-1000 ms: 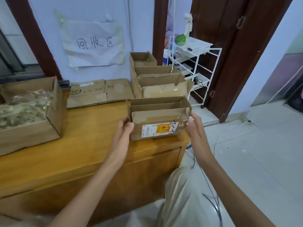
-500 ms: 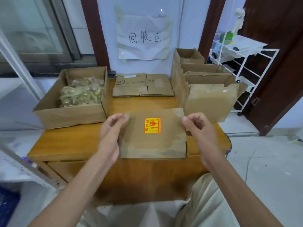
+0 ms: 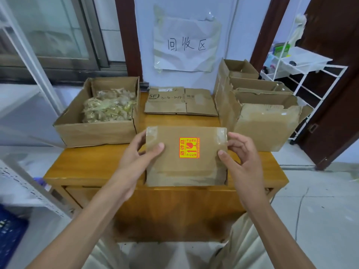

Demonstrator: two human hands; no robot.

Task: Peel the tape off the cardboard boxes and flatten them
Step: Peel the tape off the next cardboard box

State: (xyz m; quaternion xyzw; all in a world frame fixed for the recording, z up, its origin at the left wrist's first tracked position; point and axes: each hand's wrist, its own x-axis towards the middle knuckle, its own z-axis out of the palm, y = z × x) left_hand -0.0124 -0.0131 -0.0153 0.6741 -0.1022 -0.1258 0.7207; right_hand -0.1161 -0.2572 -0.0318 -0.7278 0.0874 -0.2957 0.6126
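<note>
A small cardboard box [image 3: 186,169] with a yellow and red fragile sticker [image 3: 189,147] faces me over the front of the wooden table [image 3: 87,167]. Clear tape shows at its upper corners and along its lower part. My left hand [image 3: 136,158] grips its left edge, thumb on the front face. My right hand [image 3: 240,160] grips its right edge the same way. Flattened cardboard [image 3: 180,101] lies at the back of the table. Several open boxes [image 3: 260,117] stand at the back right.
A large open box [image 3: 95,131] holding crumpled tape stands at the back left. A paper sign [image 3: 186,45] hangs on the wall. A white wire rack [image 3: 307,74] and a dark door stand to the right. A metal frame [image 3: 29,183] is at the left.
I took the small box from the right end of the table, turned its stickered side toward me and brought it to the front middle. My view swung left.
</note>
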